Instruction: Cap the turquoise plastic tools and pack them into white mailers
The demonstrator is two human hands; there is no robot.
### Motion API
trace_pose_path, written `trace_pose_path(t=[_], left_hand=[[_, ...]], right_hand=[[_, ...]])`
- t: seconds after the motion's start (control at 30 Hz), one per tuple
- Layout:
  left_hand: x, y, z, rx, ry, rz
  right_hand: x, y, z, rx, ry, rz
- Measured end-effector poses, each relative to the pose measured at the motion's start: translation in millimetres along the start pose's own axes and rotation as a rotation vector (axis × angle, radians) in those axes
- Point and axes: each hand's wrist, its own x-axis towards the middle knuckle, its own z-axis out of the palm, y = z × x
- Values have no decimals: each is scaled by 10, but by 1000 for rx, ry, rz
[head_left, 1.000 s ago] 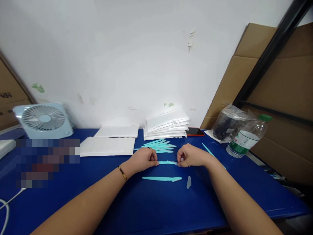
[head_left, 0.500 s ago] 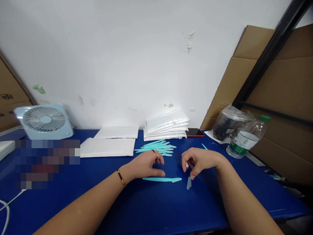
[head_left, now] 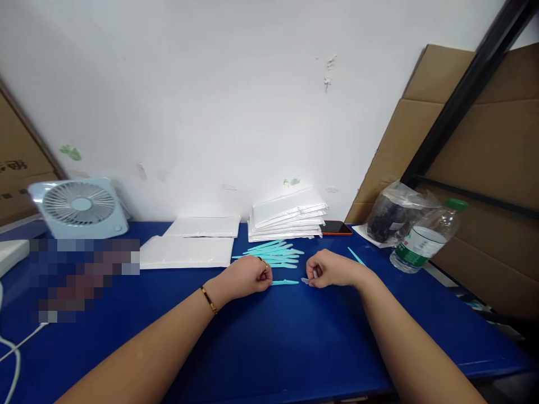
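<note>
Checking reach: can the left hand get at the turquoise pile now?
Probably yes: the left hand is close beside the turquoise pile, nothing visible between, but it holds a turquoise stick.

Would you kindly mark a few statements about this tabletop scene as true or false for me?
1. The left hand holds a turquoise eyebrow razor. True.
2. The right hand grips the green-capped bottle. False: the right hand pinches a small translucent blade cover.
3. A pile of turquoise razors lies on the near side of the stack of white packets. True.
4. The phone lies to the left of that stack. False: the phone lies to its right.
5. A light blue fan stands toward the left end of the table. True.
</note>
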Motion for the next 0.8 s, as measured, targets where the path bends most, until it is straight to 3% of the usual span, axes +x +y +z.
trace_pose_path(t=[0.3, 0.8], left_hand=[[13, 1, 14, 9, 19, 40], [25, -55, 38, 28, 54, 78]], right_hand=[[83, -160, 97, 23, 54, -95], [64, -114, 79, -47, 94, -68]])
